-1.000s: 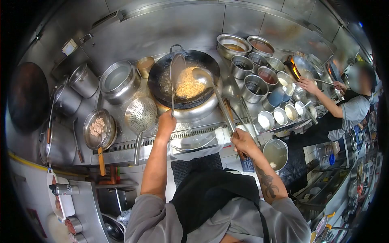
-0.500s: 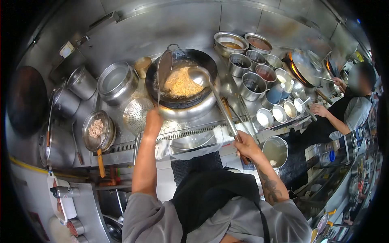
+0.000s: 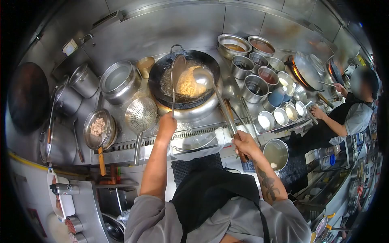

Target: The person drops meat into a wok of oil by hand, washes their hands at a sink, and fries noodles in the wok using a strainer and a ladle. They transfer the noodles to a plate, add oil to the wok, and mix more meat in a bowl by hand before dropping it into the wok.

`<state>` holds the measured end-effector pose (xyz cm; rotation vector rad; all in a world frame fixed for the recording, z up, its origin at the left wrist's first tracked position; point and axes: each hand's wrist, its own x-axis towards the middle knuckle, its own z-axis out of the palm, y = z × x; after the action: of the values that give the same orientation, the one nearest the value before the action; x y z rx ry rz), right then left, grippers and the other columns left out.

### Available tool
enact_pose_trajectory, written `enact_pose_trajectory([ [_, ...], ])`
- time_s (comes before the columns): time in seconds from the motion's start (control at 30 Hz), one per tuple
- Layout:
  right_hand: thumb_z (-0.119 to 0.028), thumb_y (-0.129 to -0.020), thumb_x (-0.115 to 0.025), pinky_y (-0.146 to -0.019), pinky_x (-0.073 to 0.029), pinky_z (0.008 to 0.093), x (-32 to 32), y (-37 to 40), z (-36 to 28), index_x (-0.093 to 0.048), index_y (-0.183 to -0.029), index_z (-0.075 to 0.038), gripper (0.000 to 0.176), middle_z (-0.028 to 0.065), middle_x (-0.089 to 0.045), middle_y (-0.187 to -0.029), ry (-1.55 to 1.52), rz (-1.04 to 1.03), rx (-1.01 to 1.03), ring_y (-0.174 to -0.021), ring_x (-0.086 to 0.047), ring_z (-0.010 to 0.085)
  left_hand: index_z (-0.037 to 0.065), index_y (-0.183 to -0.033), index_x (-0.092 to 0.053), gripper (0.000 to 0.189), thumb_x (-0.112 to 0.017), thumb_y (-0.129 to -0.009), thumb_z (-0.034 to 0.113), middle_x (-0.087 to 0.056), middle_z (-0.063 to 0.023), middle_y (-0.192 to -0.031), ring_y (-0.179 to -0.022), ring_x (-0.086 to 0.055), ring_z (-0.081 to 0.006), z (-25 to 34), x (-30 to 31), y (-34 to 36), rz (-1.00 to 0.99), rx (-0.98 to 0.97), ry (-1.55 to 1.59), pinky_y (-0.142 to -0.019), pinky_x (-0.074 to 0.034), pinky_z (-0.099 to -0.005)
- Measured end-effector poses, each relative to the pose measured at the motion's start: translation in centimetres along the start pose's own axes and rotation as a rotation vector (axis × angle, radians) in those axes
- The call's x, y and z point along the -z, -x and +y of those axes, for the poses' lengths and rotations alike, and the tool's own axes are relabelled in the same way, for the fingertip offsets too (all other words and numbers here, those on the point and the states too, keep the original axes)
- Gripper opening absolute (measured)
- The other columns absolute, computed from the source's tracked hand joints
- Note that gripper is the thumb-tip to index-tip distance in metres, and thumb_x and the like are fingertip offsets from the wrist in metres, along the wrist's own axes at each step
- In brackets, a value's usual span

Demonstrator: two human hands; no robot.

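Noodles sit in bubbling liquid inside a large black wok. My left hand is wrapped round the handle of a round wire strainer, whose tilted head touches the left side of the noodles. Closed round the wooden handle end of a long ladle, my right hand is in front of the stove, low and right of the wok. The bowl of the ladle presses on the right side of the noodles, so they lie between the two tools.
A perforated skimmer, a strainer with meat pieces and a steel pot stand left. Sauce containers and small white bowls are right. A co-worker stands at another wok. A bucket is beside my right forearm.
My left hand and the strainer have moved right, toward the ladle. The noodles are now gathered into a narrower heap between the tools. The camera view has shifted slightly.
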<state>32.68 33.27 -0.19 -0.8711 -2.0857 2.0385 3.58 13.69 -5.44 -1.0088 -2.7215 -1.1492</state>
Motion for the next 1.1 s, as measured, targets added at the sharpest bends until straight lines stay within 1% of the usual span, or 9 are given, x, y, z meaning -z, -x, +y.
enact_pose_trajectory([
  [0.1, -0.004, -0.085, -0.056, -0.041, -0.038, 0.0249, 0.0, 0.0, 0.4, -0.052, -0.094, 0.002, 0.011, 0.0001, -0.048, -0.063, -0.008, -0.002, 0.004, -0.044, -0.048, 0.0097, -0.003, -0.081, -0.06, 0.013, -0.05, -0.074, 0.0, -0.059, -0.0294, -0.078, -0.079, -0.059, -0.0457, 1.2, 0.4, 0.2, -0.046, 0.093, 0.108, -0.071, -0.047, -0.0495],
  [0.2, -0.004, -0.086, -0.055, -0.041, -0.038, 0.0246, -0.1, -0.1, 0.8, -0.053, -0.099, 0.003, 0.015, 0.0, -0.047, -0.063, -0.013, -0.013, -0.003, -0.044, -0.048, 0.0095, -0.004, -0.081, -0.06, 0.013, -0.05, -0.075, 0.0, -0.059, -0.0296, -0.078, -0.08, -0.059, -0.0455, 1.3, 0.2, 0.2, -0.05, 0.102, 0.128, -0.07, -0.046, -0.0491],
  [0.3, -0.004, -0.086, -0.054, -0.041, -0.039, 0.0244, -0.2, 0.0, 0.9, -0.052, -0.102, 0.003, 0.018, 0.0, -0.048, -0.064, -0.016, -0.014, -0.009, -0.044, -0.048, 0.0092, -0.001, -0.089, -0.063, 0.02, -0.048, -0.075, 0.002, -0.059, -0.022, -0.063, -0.05, -0.061, -0.0288, 0.6, -0.3, 0.1, -0.041, 0.047, 0.05, -0.05, -0.048, -0.04],
  [0.43, -0.005, -0.083, -0.055, -0.042, -0.039, 0.0266, -0.8, 0.4, 0.3, -0.048, -0.091, 0.0, 0.012, 0.0013, -0.049, -0.066, -0.011, -0.008, -0.02, -0.047, -0.049, 0.0109, -0.001, -0.092, -0.063, 0.022, -0.048, -0.076, 0.002, -0.06, -0.0211, -0.063, -0.05, -0.061, -0.029, -0.7, -1.5, -0.7, -0.015, 0.025, 0.004, -0.051, -0.048, -0.0402],
  [0.6, -0.005, -0.083, -0.056, -0.04, -0.038, 0.0261, -1.0, 1.5, 0.2, -0.05, -0.094, 0.001, 0.014, 0.0017, -0.05, -0.067, 0.03, -0.034, -0.025, -0.045, -0.049, 0.0105, -0.001, -0.096, -0.063, 0.023, -0.049, -0.077, 0.001, -0.064, -0.0226, -0.073, -0.055, -0.063, -0.031, -3.5, -0.2, -4.2, 0.018, 0.011, 0.004, -0.053, -0.049, -0.041],
  [0.83, -0.007, -0.083, -0.056, -0.039, -0.037, 0.025, 0.3, 1.4, -0.3, -0.05, -0.095, 0.002, 0.016, 0.0018, -0.05, -0.065, 0.001, -0.012, 0.009, -0.044, -0.048, 0.0095, -0.003, -0.092, -0.061, 0.02, -0.053, -0.074, 0.0, -0.062, -0.0247, -0.076, -0.076, -0.061, -0.041, 0.1, 5.0, -1.5, 0.088, -0.073, 0.021, -0.069, -0.048, -0.0458],
  [1.0, -0.005, -0.084, -0.054, -0.04, -0.038, 0.0251, 0.7, -0.9, 0.8, -0.051, -0.094, 0.001, 0.011, 0.0015, -0.049, -0.063, 0.062, 0.037, 0.076, -0.044, -0.048, 0.0094, -0.004, -0.085, -0.06, 0.016, -0.053, -0.072, 0.0, -0.06, -0.0244, -0.07, -0.066, -0.061, -0.0381, -2.2, 1.7, -0.4, 0.006, 0.039, 0.011, -0.062, -0.047, -0.0445],
  [1.07, -0.004, -0.085, -0.054, -0.041, -0.039, 0.0252, 0.6, -1.2, 0.9, -0.051, -0.094, 0.001, 0.01, 0.0014, -0.049, -0.063, 0.074, 0.029, 0.067, -0.044, -0.049, 0.0097, -0.004, -0.079, -0.059, 0.011, -0.051, -0.071, -0.001, -0.058, -0.0234, -0.066, -0.061, -0.061, -0.0351, -1.4, 1.1, -0.1, 0.063, -0.03, 0.022, -0.058, -0.047, -0.0432],
  [1.1, -0.004, -0.085, -0.053, -0.041, -0.038, 0.0252, 0.5, -1.3, 1.0, -0.051, -0.094, 0.001, 0.011, 0.0014, -0.049, -0.063, 0.068, 0.018, 0.064, -0.044, -0.049, 0.0099, -0.003, -0.079, -0.059, 0.011, -0.051, -0.072, -0.001, -0.059, -0.0249, -0.07, -0.066, -0.06, -0.0386, -1.1, 1.0, -0.1, 0.032, -0.002, 0.027, -0.062, -0.047, -0.0456],
])
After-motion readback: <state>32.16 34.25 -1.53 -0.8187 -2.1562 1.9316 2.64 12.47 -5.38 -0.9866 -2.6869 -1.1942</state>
